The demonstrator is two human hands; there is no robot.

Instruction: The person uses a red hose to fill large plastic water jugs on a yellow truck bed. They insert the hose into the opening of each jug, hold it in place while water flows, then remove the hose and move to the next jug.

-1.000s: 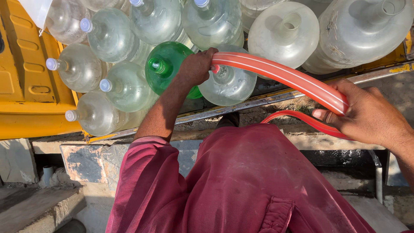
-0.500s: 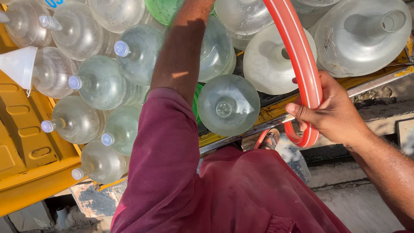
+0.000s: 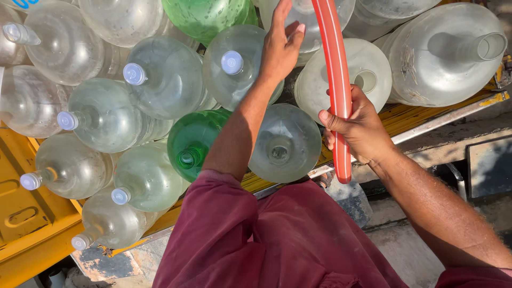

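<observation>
At the far left of the frame a yellow truck bed (image 3: 32, 234) carries many big water bottles that lie on their sides, with the necks toward the camera. In the upper left lies a clear bottle (image 3: 58, 45) with a pale blue cap. Below it, more capped clear bottles are stacked down to the lower left, the lowest one (image 3: 109, 224) near the edge of the bed. Toward the centre a green bottle without cap (image 3: 194, 141) lies between the clear ones, and a second green bottle (image 3: 205, 18) is at the upper edge of the frame.

The left hand (image 3: 280, 45) is in the upper centre, stretched over the bottles. Its fingers are open and extended, and the palm rests on a capped clear bottle (image 3: 234, 66); the fingertips are just beside the hose. The arm comes up from a dark red sleeve (image 3: 213, 224) at the bottom.

Right of it, the red hose with pale stripes (image 3: 335, 64) runs from the top edge down to the middle of the frame. The right hand (image 3: 360, 125) holds it near the lower end, fingers closed around it. Behind the hose lies an open bottle (image 3: 368, 74), and in the upper right a large uncapped one (image 3: 448, 53).
</observation>
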